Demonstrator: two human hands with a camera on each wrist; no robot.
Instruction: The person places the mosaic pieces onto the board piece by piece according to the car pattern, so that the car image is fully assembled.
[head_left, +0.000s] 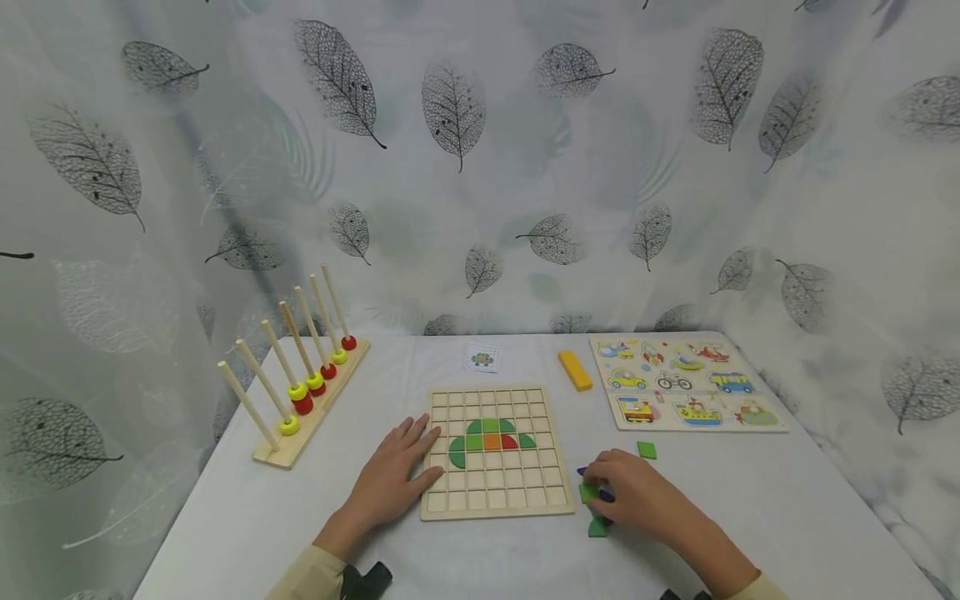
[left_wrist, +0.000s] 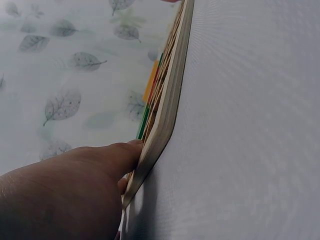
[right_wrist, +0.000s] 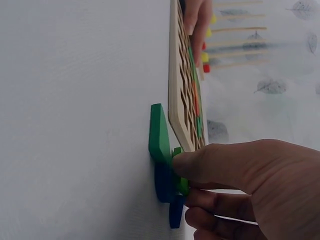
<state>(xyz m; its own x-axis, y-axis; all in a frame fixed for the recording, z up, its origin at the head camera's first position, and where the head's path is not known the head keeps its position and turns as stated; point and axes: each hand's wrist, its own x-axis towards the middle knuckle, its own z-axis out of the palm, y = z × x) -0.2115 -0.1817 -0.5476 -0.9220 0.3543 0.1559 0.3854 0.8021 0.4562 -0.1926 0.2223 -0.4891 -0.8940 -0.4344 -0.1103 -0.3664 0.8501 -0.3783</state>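
Left hand (head_left: pixel 393 479) lies flat, fingers straight, on the grid board (head_left: pixel 495 496) left edge. Right hand (head_left: pixel 633 496) pinches a green tile (right_wrist: pixel 179 170) from loose tiles just right of the board, so it is nearer.

No legible text or numbers

Small card (head_left: pixel 482 359) — picture too small to read — right hand (head_left: pixel 637 493) covers loose pieces
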